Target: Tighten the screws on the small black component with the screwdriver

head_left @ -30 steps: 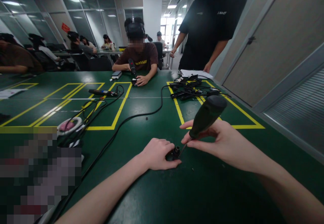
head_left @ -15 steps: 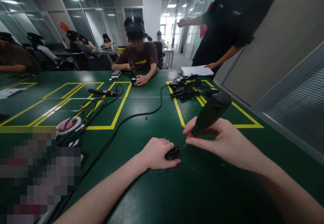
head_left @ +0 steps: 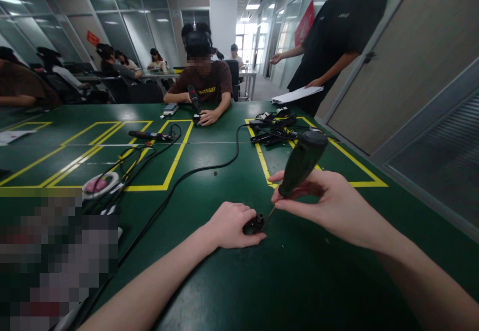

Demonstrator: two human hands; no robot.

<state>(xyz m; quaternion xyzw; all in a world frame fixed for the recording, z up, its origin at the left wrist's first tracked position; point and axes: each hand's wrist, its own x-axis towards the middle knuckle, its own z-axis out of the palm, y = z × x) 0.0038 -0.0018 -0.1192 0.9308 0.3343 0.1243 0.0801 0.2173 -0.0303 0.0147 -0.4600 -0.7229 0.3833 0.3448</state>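
Now left hand [head_left: 232, 225] closed over small black part [head_left: 254, 225], pinning it to green table [head_left: 299, 281]. Right hand [head_left: 329, 203] wraps lower end of screwdriver [head_left: 301, 164], fingers curled around it; dark green handle tilts up and away to right, thin metal tip angled down, meeting black part's near end. Black cable [head_left: 209, 168] snakes across table beyond hands. Opposite, seated person [head_left: 204, 84] works with own tool. Standing person [head_left: 333, 36] in black shirt at far right corner holds paper sheets [head_left: 297, 95].
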